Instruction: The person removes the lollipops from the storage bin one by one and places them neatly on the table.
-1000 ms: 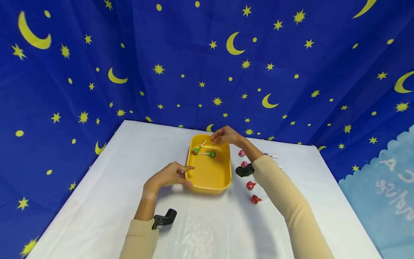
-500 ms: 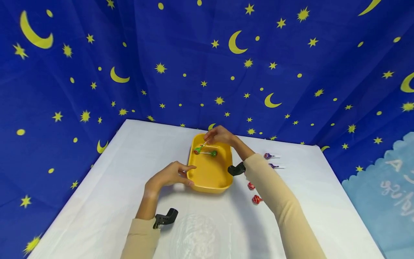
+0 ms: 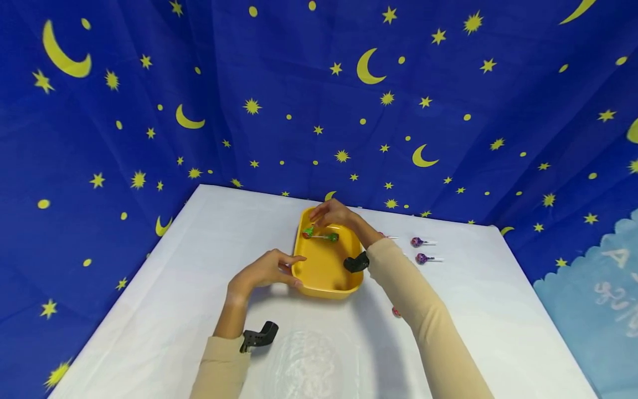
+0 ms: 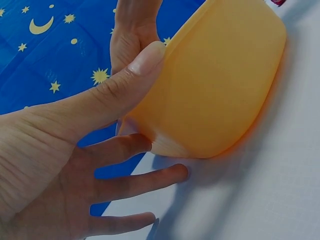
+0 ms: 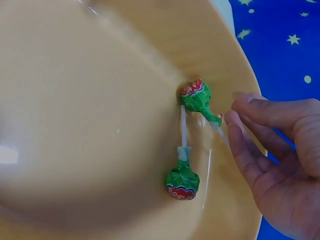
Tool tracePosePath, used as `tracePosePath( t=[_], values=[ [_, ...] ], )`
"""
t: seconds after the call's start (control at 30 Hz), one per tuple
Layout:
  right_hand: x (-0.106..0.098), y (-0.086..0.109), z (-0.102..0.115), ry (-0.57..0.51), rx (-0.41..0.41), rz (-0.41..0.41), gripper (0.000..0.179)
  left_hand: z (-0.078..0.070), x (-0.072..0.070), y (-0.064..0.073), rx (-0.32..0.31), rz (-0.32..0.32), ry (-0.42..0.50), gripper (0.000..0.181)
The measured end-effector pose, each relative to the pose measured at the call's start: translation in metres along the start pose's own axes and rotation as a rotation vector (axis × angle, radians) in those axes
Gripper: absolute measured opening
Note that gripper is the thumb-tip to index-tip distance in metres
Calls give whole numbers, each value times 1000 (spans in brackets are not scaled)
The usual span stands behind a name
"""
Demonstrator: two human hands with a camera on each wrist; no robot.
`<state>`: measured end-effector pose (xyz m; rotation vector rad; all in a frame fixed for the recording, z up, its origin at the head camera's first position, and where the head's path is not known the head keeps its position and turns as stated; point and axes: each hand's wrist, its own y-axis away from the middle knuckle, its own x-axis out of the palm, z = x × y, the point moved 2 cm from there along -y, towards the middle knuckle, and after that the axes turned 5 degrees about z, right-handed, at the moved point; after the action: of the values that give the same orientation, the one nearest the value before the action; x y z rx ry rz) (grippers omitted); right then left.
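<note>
A yellow plastic tray (image 3: 319, 271) stands on the table with two green-wrapped lollipops inside. My left hand (image 3: 271, 269) holds its near left wall, index finger over the rim and thumb outside; other fingers spread below the thumb in the left wrist view. At the far end, my right hand (image 3: 331, 214) reaches into the tray, thumb and fingertips around the stick of one green lollipop (image 5: 196, 95). That stick's end is hidden behind the thumb. The second green lollipop (image 5: 182, 182) lies on the tray floor, its stick running up to the first one's head.
Right of the tray lie two purple lollipops (image 3: 422, 259). A red lollipop (image 3: 396, 312) shows beside the right sleeve (image 3: 413, 299), which hides others. A clear patterned thing (image 3: 309, 363) lies near the front. A blue star-and-moon cloth (image 3: 299, 83) hangs behind the table.
My right hand has moved left and over the tray to the green lollipop's stick, and that lollipop now stands more tilted up. The left hand keeps its hold on the tray.
</note>
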<state>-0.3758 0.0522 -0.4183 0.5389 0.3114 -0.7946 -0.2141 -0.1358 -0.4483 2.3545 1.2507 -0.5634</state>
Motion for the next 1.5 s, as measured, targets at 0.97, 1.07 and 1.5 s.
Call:
tracePosePath(
  t=[0.97, 1.07, 1.5],
  values=[
    [14, -14, -3, 239, 74, -14, 27, -3, -2, -2, 15, 6, -25, 63],
    [15, -16, -2, 241, 83, -19, 26, -3, -2, -2, 22, 6, -30, 63],
    [14, -23, -9, 147, 115, -35, 20, -1, -2, 0, -5, 7, -37, 63]
  ],
)
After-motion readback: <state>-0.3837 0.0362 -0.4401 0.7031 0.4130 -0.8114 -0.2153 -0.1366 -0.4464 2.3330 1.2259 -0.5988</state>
